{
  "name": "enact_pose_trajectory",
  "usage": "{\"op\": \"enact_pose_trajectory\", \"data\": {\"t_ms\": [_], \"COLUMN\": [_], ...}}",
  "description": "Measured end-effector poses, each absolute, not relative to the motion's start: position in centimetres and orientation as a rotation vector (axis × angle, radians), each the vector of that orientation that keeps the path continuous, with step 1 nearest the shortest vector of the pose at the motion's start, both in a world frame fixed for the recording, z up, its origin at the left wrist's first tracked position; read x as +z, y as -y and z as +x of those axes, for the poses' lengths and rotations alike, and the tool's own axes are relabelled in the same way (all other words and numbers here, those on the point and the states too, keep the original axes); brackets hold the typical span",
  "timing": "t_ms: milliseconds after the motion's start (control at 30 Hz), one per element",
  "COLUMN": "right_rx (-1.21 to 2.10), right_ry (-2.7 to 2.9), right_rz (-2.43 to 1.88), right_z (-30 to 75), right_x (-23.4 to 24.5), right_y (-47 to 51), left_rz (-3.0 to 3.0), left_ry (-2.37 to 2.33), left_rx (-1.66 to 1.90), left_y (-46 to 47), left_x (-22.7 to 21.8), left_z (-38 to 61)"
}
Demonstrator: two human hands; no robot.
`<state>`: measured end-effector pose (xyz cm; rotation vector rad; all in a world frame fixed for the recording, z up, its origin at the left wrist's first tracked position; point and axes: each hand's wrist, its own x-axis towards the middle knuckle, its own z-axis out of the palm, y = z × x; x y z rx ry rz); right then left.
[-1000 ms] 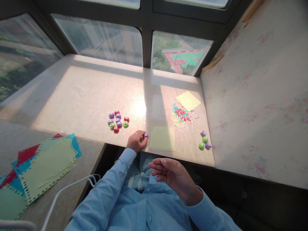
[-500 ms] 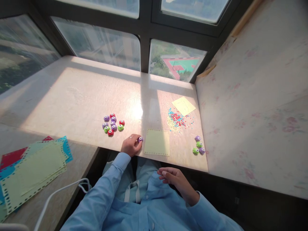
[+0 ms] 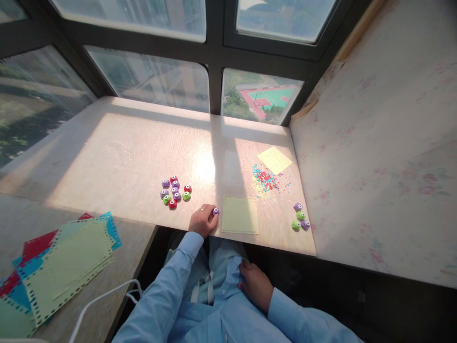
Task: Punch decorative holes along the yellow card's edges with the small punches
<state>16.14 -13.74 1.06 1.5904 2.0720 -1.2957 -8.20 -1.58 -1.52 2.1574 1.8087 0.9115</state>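
My left hand (image 3: 204, 221) is closed around a small purple craft punch (image 3: 214, 211) at the ledge's front edge. Just right of it lies a pale yellow-green sheet (image 3: 240, 215) with punched holes along its top and bottom edges. In my lap, my right hand (image 3: 256, 287) has its fingers curled at the blue shirt hem (image 3: 233, 269); some fingertips are hidden. Several purple, red and green punches (image 3: 174, 192) stand in a group left of my left hand. More green and purple punches (image 3: 301, 216) sit at the right end of the ledge.
A pile of blue, red and yellow paper bits (image 3: 267, 181) lies behind the sheet, with a small yellow paper (image 3: 274, 160) beyond it. Punched coloured sheets (image 3: 76, 257) and a white cable (image 3: 103, 296) are at the left. A wallpapered wall (image 3: 374, 166) bounds the right side.
My right hand has moved down from the ledge edge to the shirt in my lap, its fingers now curled. My left hand keeps the purple punch beside the sheet. The view has shifted slightly.
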Motion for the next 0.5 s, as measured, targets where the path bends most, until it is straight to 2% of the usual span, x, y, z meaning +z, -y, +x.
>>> {"op": "enact_pose_trajectory", "data": {"t_ms": [167,500], "right_rx": [-1.136,-1.168], "right_ry": [-2.06,-2.025], "right_rz": [1.595,1.902], "right_z": [14.9,13.8], "right_x": [1.2,1.4], "right_y": [13.4,14.0], "left_rz": [2.156,2.127], "left_ry": [-1.771,-1.674], "left_rx": [0.913,0.987], "left_y": [1.6,1.8], "left_x": [-1.6,-2.2], "left_z": [-8.2,-8.5]}}
